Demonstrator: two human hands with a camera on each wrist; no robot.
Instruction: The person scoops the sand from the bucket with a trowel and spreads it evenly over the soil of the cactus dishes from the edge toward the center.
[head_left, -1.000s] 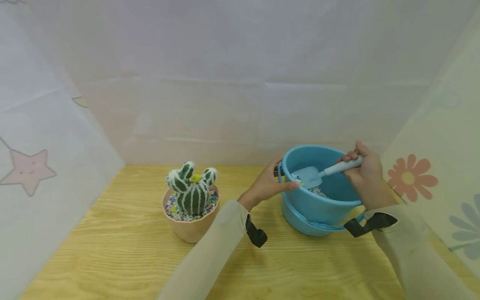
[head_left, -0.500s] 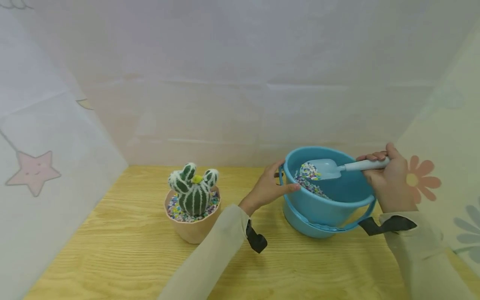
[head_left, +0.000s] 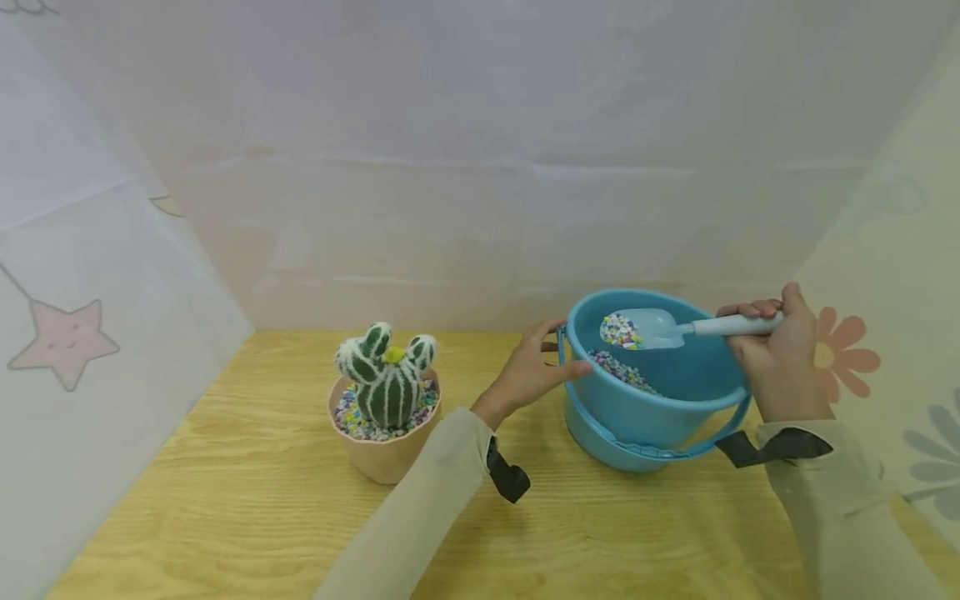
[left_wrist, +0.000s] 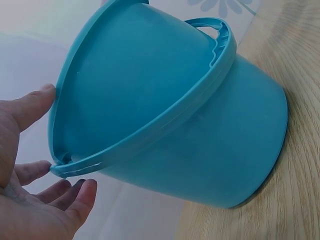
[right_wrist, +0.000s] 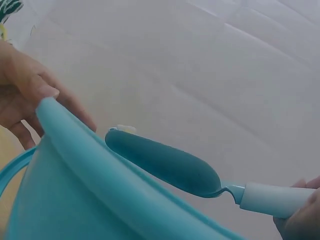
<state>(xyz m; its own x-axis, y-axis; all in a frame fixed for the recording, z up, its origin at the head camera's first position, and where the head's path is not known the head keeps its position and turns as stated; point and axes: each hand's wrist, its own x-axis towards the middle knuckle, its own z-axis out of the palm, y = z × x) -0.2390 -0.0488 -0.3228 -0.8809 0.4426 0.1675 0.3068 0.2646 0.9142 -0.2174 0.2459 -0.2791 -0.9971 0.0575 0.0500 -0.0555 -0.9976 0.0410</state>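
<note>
A light blue bucket (head_left: pixel 637 417) stands on the wooden table, its handle (left_wrist: pixel 80 167) hanging down the near side. Small coloured pebbles (head_left: pixel 622 372) lie along the inside left of the bucket. With spread fingers my left hand (head_left: pixel 525 371) touches the bucket's left side, the thumb at the rim. My right hand (head_left: pixel 780 354) grips the white handle of a scoop (head_left: pixel 663 327) with a clear blue blade. The scoop lies roughly level above the bucket's opening, a small heap of pebbles at its tip. In the right wrist view the scoop (right_wrist: pixel 165 162) shows from below.
A knitted cactus (head_left: pixel 387 387) stands in a peach pot (head_left: pixel 382 461) filled with coloured pebbles, left of the bucket. Table surface (head_left: pixel 247 483) spreads in front and to the left. A pale sheet (head_left: pixel 450 208) hangs behind, with patterned sheets at both sides.
My right hand has drawn the scoop up and rightward from the bucket's left inside, levelling it with pebbles on the blade. My left hand has stayed at the bucket's left side.
</note>
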